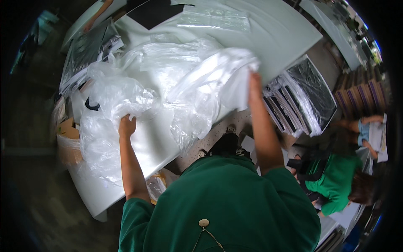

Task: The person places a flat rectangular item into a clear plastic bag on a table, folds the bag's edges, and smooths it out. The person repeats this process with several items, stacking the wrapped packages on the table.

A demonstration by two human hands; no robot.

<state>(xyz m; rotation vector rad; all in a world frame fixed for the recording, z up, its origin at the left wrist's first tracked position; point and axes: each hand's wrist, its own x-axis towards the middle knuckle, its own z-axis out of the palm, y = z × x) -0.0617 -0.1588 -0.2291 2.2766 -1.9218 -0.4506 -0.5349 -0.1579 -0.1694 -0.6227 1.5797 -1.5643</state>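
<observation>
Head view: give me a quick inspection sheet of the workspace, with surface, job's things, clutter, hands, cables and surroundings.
Surface: white table, long, mostly covered at the near end.
Job's things: clear plastic sheeting, crumpled and spread across the table, lifted at its right end.
Clutter: flat clear bags at the far end; cardboard box by the table's left edge.
Hands: left hand closed on a bunch of the sheeting; right hand raised, gripping the sheeting's edge.
Cables: nothing seen.
Surroundings: stack of dark flat packs in plastic to the right; a person in a green top crouched at the lower right.
</observation>
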